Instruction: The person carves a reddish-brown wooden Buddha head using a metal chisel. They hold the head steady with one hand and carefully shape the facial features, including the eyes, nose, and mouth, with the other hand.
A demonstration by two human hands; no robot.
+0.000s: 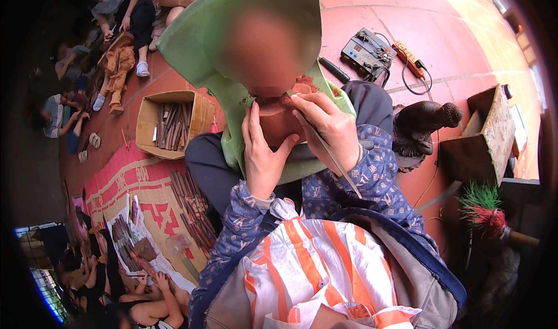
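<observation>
A reddish-brown wood carving lies in front of me on a green plastic shell, shaped like a chair, between my dark-trousered legs. The carving's upper part is blurred. My left hand braces its near side, with thumb and fingers spread around the wood. In my right hand is a long thin flat metal tool, its far end pressed at the wood and its tail slanting back over my sleeve. Whether it is a file or a chisel I cannot tell. Reddish wood dust sits beside the work.
Left stands a cardboard box of carving tools; more tools lie on a printed mat. To the right are a grey electrical unit, a power strip, a dark carved figure and a wooden box. Other people work at left.
</observation>
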